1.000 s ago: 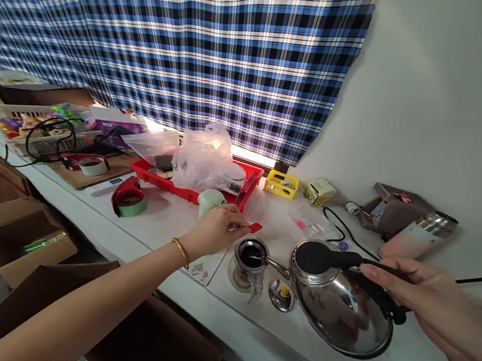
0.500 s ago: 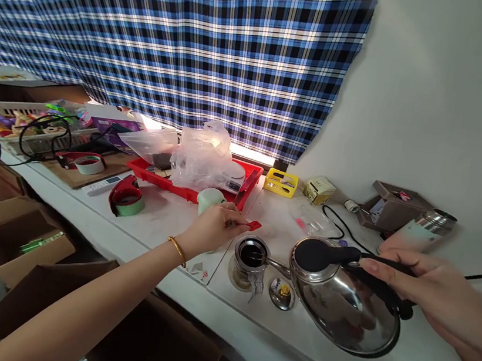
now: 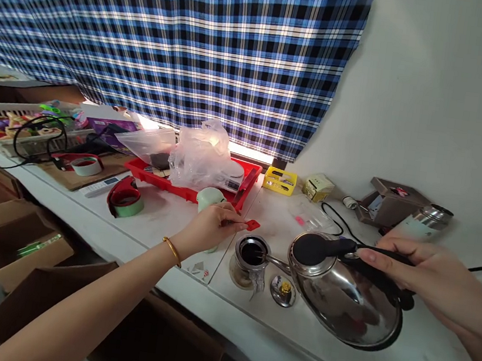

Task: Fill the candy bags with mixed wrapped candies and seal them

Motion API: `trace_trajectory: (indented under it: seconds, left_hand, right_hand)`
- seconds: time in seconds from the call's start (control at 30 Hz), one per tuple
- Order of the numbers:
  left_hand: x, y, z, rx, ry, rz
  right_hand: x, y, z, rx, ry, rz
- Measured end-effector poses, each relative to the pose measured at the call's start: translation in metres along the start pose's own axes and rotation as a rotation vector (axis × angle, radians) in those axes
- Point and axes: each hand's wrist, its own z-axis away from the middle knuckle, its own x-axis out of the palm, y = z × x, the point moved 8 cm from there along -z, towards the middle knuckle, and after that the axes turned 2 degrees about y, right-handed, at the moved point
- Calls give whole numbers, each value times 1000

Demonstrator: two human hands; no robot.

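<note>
My right hand (image 3: pixel 420 269) is closed around the black handle of a shiny steel kettle (image 3: pixel 353 308), which is tilted to the left. Its thin spout (image 3: pixel 277 262) points into the open mouth of a glass teapot with a steel rim (image 3: pixel 252 259); dark liquid or a dark interior shows inside. Beside the teapot lies its round steel lid with a gold knob (image 3: pixel 283 291). My left hand (image 3: pixel 212 227) pinches a small flat red piece (image 3: pixel 253 225) above and left of the teapot. A pale green cup or bottle (image 3: pixel 210 196) stands behind that hand, partly hidden.
Behind are a red tray (image 3: pixel 156 180) with plastic bags (image 3: pixel 202 155), a yellow basket (image 3: pixel 279 181), a small box (image 3: pixel 317 187) and a thermos (image 3: pixel 424 225). A red tape dispenser (image 3: pixel 126 196) is at left. Cardboard boxes (image 3: pixel 14 245) stand below the table's front edge.
Little differs. My left hand has shifted very slightly left with the red piece. The kettle keeps its tilt over the teapot, and the whole view has moved a little.
</note>
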Motion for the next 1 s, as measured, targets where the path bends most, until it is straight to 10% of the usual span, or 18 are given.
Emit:
trace_trajectory:
  seconds: [1.0]
  left_hand:
    - [6,-2,5,39,-56,66]
  right_hand:
    - [9,-13,2,137,-166,134]
